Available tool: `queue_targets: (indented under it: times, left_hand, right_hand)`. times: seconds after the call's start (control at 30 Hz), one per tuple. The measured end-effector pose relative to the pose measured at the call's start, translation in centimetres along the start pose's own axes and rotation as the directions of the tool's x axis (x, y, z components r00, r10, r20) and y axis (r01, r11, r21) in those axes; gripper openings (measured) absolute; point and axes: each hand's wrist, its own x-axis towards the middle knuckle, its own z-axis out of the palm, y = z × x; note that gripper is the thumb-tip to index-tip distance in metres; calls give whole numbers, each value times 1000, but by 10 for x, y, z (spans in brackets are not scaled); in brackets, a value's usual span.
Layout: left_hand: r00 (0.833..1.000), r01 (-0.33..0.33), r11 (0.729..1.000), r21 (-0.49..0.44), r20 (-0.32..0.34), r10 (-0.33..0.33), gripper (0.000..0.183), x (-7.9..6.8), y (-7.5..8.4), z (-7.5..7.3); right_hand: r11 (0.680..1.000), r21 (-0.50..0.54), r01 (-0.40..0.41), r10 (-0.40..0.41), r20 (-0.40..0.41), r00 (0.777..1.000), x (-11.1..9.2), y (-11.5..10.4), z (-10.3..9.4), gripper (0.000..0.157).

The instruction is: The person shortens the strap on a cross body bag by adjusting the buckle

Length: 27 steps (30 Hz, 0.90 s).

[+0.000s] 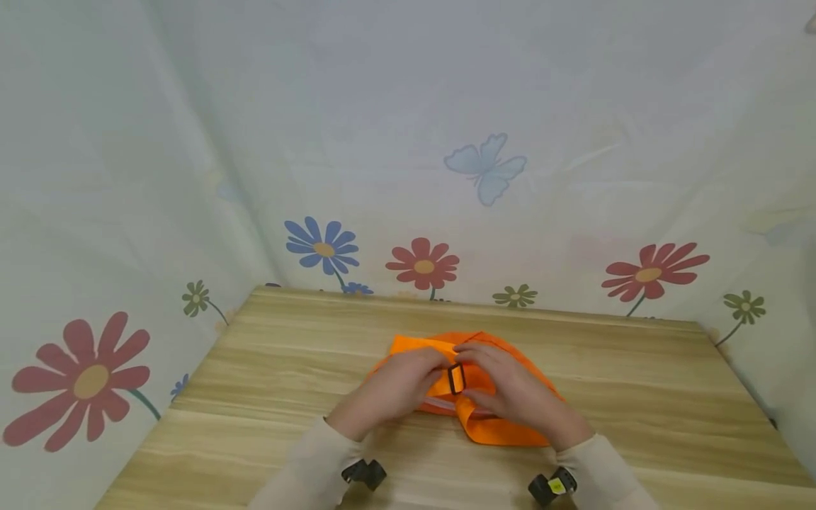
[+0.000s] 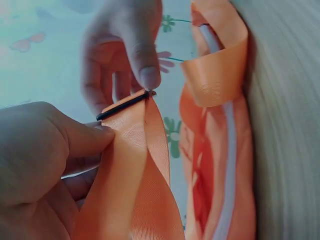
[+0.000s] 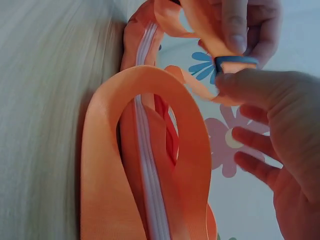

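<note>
An orange fabric bag (image 1: pixel 510 350) with a white zipper (image 3: pixel 150 175) lies on the table under both hands. Its orange webbing strap (image 2: pixel 120 165) passes through a black slider buckle (image 2: pixel 122 106) held up above the bag. With thumb and fingers, my left hand (image 1: pixel 404 379) pinches the strap right beside the buckle. My right hand (image 1: pixel 516 386) grips the buckle's other end between thumb and index finger, while its remaining fingers spread loosely, as the right wrist view shows. Another stretch of strap loops over the zipper in front of the right hand.
The wood-grain table (image 1: pixel 287 354) extends to both sides of the bag. A pale curtain (image 1: pixel 382 106) printed with flowers and a butterfly hangs behind and beside it. Small black cameras (image 1: pixel 363 473) sit at both wrists, below the cream sleeves (image 1: pixel 312 467).
</note>
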Motion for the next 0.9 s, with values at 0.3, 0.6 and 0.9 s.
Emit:
queue_targets:
  times: [0.3, 0.6, 0.9]
  left_hand:
    - [998, -54, 992, -116, -34, 50, 23, -12, -1, -15]
    - [997, -63, 963, -263, -55, 50, 24, -21, -9, -26]
    - [991, -118, 924, -363, -103, 86, 28, -26, -16, -29]
  right_hand:
    - [991, -6, 132, -132, -107, 985, 1, 1, 1, 57]
    - [978, -5, 209, -207, -175, 963, -2, 1, -2, 45]
    - [976, 93, 198, -169, -253, 953, -6, -8, -10, 41]
